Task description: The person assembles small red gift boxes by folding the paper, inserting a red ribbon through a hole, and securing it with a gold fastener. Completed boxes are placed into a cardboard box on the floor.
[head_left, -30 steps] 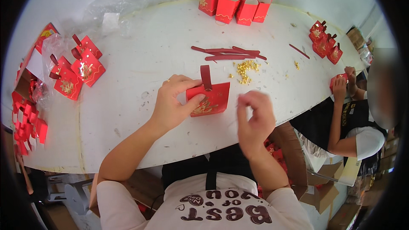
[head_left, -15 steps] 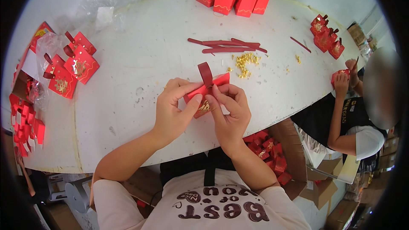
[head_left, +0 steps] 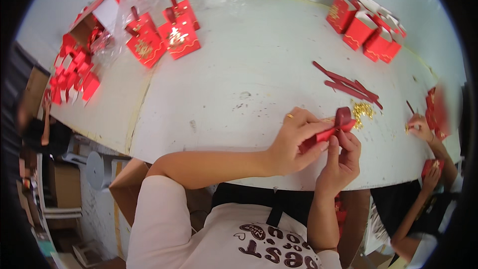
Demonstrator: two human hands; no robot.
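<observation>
Above the table's near edge I hold a small red gift box (head_left: 326,134) with a dark red strap handle (head_left: 343,116) looped up from its top. My left hand (head_left: 295,144) is closed on the box's left side, thumb in front and fingers behind. My right hand (head_left: 340,164) pinches the box top at the base of the strap; what lies between those fingertips is hidden. Just beyond my right hand lies a scatter of small gold pieces (head_left: 363,113), and several dark red straps (head_left: 348,85) lie behind them.
Open red boxes (head_left: 359,30) stand at the far right. Strapped red boxes (head_left: 179,40) stand far left, beside plastic wrap and a pile of red boxes (head_left: 74,77). At right, a co-worker's hand (head_left: 420,128) is over the table, another holding a red box. Another person (head_left: 47,129) is at left.
The view has swung left, so the table's contents sit farther right. Both my hands still hold the box, which is now tilted. One co-worker hand has moved out over the table.
</observation>
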